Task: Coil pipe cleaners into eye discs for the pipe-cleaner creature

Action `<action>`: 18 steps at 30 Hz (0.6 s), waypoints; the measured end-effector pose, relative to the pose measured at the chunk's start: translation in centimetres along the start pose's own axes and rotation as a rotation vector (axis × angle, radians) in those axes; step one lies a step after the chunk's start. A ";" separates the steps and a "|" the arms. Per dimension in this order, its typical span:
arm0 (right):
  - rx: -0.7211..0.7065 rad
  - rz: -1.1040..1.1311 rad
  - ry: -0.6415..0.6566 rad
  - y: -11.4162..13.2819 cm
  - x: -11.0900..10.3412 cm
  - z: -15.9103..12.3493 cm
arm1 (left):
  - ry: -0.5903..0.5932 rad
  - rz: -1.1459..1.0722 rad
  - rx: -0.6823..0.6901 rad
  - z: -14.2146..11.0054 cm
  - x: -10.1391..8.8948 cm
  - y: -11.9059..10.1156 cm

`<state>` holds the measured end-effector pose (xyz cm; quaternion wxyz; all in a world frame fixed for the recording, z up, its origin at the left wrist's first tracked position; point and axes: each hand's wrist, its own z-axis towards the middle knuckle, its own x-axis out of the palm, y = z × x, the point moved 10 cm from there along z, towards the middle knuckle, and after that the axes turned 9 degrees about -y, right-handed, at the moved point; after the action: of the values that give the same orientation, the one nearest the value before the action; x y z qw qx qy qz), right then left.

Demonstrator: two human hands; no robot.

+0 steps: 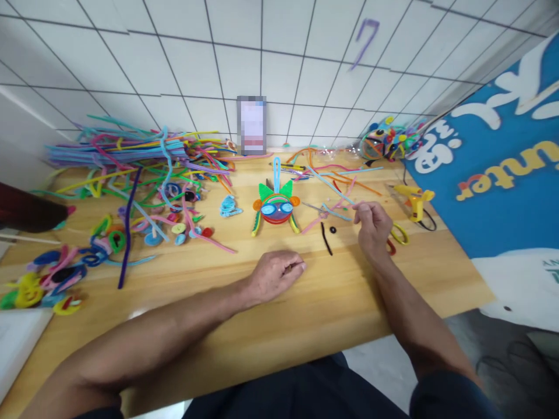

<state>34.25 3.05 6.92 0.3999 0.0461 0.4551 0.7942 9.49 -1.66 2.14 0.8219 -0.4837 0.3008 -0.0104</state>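
Holding my left hand (276, 278) over the front half of the bench (323, 302), near the middle of its front edge. Left: closed into a loose curl, thumb tip drawn to the index finger; whether anything small is pinched there, I cannot tell. Right hand (374, 226): toward the right edge, curled, fingertips bunched at the near end of a light blue stem (331, 185). I cannot tell whether they grip it or only lie beside it.

Fuzzy-stem figure (277, 208): at mid-bench, ahead of my left hand and apart from both hands. Noted: red and purple body, two pale blue eyes, green points above, an orange coil at each side, yellow-green legs, blue loop pointing to the back edge.

Between figure and right hand: short black stem (326, 239), small black coil (332, 230) just beside it. Left of figure: light blue coiled piece (229, 206).

Near the right edge: yellow glue gun (417, 202); scissors (400, 234) with yellow and red handles, partly hidden behind my right hand. Back left corner: heaped bundle of coloured stems (117, 150). Back edge, near the middle: phone (253, 127) upright against the tiled wall (301, 75).
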 end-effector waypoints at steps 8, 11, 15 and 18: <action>0.049 -0.140 -0.038 -2.2 -0.4 0.4 | 0.030 0.048 0.131 -0.4 0.6 -1.2; 0.069 -0.164 -0.015 -2.4 -0.1 0.2 | 0.051 0.110 0.135 -0.4 1.1 -1.0; 0.093 -0.185 0.003 -2.4 0.2 0.1 | 0.107 0.188 0.145 -0.5 1.8 -0.9; 0.093 -0.178 0.012 -2.1 0.3 0.1 | 0.143 0.202 0.151 -0.5 2.1 -0.8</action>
<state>35.27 3.87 5.29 0.4636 0.0191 0.4961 0.7339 11.17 -3.16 1.56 0.8293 -0.3858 0.4041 0.0156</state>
